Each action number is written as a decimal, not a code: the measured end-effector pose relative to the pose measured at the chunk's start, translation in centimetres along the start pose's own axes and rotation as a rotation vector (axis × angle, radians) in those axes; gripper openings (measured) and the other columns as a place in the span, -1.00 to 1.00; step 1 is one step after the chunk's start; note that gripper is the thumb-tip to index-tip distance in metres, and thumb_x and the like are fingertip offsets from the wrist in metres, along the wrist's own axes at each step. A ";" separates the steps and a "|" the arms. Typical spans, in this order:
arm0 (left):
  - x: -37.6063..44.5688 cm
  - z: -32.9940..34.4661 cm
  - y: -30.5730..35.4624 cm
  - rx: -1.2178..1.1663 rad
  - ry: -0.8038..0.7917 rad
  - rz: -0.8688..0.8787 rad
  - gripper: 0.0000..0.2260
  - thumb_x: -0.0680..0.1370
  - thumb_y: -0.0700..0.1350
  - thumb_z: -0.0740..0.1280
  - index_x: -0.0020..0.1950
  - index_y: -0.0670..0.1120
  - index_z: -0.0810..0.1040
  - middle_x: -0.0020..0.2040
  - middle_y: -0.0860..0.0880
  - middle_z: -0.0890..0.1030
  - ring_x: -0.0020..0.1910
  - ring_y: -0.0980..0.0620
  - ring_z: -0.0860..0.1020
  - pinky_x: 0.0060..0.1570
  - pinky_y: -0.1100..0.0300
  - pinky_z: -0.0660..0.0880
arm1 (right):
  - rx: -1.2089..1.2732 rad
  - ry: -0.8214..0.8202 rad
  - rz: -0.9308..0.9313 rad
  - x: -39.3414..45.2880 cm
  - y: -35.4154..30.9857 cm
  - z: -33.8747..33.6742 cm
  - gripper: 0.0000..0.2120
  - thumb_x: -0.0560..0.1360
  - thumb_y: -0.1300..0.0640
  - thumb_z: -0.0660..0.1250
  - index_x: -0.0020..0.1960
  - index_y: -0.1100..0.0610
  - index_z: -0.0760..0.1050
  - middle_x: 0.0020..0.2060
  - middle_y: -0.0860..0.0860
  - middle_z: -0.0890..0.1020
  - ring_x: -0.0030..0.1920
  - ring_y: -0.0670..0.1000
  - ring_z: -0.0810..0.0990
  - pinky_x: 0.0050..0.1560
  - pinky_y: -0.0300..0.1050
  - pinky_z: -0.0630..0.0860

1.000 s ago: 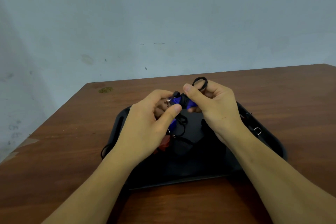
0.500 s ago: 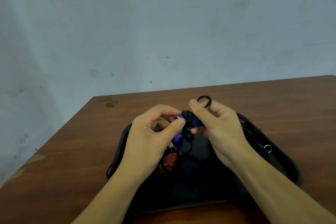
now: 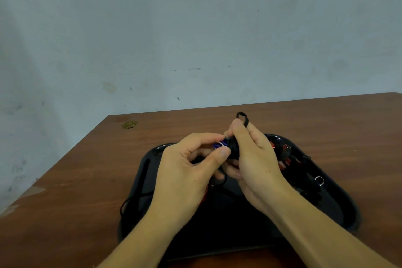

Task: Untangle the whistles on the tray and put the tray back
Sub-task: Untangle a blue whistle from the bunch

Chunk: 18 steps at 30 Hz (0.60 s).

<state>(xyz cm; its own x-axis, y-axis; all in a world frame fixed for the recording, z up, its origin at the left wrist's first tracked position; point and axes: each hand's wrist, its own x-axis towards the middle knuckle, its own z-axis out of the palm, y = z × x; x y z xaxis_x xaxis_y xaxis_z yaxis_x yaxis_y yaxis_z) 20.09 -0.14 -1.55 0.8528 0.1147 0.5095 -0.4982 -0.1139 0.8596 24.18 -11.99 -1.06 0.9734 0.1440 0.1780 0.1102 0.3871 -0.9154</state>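
Your left hand (image 3: 187, 172) pinches the blue whistle (image 3: 219, 145) between thumb and forefinger, above the black tray (image 3: 339, 204). Its long axis seems to lie left to right; the pointing end is hidden. Your right hand (image 3: 256, 163) pinches the black cord (image 3: 243, 118), whose loop stands upward. No readable writing.

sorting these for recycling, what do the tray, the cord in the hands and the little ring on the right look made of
Tray: probably plastic, glossy black, with soft highlights along its moulded rim.
Cord: seems a woven fabric lanyard, matte black, bending limply into a loop above the right hand.
Ring: likely metal, silvery and shiny, thin like a split key ring.
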 end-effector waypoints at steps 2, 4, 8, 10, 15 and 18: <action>0.0 0.2 0.0 0.091 0.008 0.009 -0.79 0.52 -0.27 0.43 0.03 0.03 0.69 -0.20 -0.05 0.71 -0.34 -0.04 0.64 -0.31 0.05 0.62 | -0.021 0.017 -0.003 0.1 0.0 0.2 -0.69 0.70 0.04 0.14 -0.16 0.15 0.44 -0.36 0.05 0.43 -0.52 -0.09 0.37 -0.59 -0.28 0.29; 0.1 0.3 -0.3 0.228 0.051 0.050 -0.75 0.54 -0.22 0.43 0.04 0.15 0.67 -0.13 0.08 0.68 -0.26 0.07 0.64 -0.25 0.17 0.60 | -0.070 0.055 -0.006 0.3 0.2 0.3 -0.68 0.69 0.02 0.15 -0.19 0.09 0.47 -0.31 0.05 0.48 -0.41 -0.04 0.46 -0.50 -0.26 0.36; 0.3 0.0 -1.0 0.380 0.139 0.150 -0.80 0.52 -0.20 0.45 -0.01 0.13 0.65 -0.09 0.13 0.59 -0.20 0.09 0.60 -0.21 0.19 0.56 | -0.105 0.107 -0.035 0.7 1.0 0.8 -0.65 0.68 -0.03 0.17 -0.24 -0.02 0.53 -0.25 0.01 0.54 -0.19 0.02 0.53 -0.20 -0.07 0.52; 0.3 -0.1 -0.9 0.306 0.124 0.099 -0.82 0.53 -0.24 0.43 -0.05 0.06 0.65 -0.16 0.05 0.64 -0.33 0.09 0.58 -0.32 0.26 0.52 | -0.110 0.099 -0.025 0.6 1.1 1.2 -0.62 0.68 -0.04 0.17 -0.28 -0.06 0.55 -0.23 0.02 0.55 -0.13 0.07 0.55 -0.05 0.09 0.54; 0.5 -0.2 -1.1 0.280 0.129 0.074 -0.81 0.51 -0.25 0.46 -0.05 0.05 0.69 -0.13 0.07 0.66 -0.25 0.08 0.62 -0.27 0.22 0.56 | -0.163 0.106 -0.088 0.5 1.0 1.6 -0.61 0.69 0.02 0.14 -0.27 0.02 0.52 -0.30 -0.01 0.54 -0.22 0.01 0.54 -0.15 0.00 0.51; 0.5 0.0 -1.0 0.397 0.150 0.121 -0.83 0.48 -0.19 0.49 -0.08 0.10 0.67 -0.07 0.17 0.53 -0.10 0.13 0.57 -0.22 0.25 0.54 | -0.185 0.152 -0.107 0.8 1.0 1.5 -0.62 0.68 0.03 0.15 -0.28 0.00 0.51 -0.31 -0.05 0.55 -0.21 -0.03 0.53 -0.09 0.00 0.51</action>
<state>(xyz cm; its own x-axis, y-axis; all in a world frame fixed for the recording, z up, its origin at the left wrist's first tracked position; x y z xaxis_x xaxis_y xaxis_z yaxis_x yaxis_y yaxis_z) 20.97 0.02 -2.14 0.7454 0.2158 0.6307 -0.4693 -0.5020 0.7265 24.73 -10.10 -1.27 0.9717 -0.0323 0.2338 0.2351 0.2175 -0.9473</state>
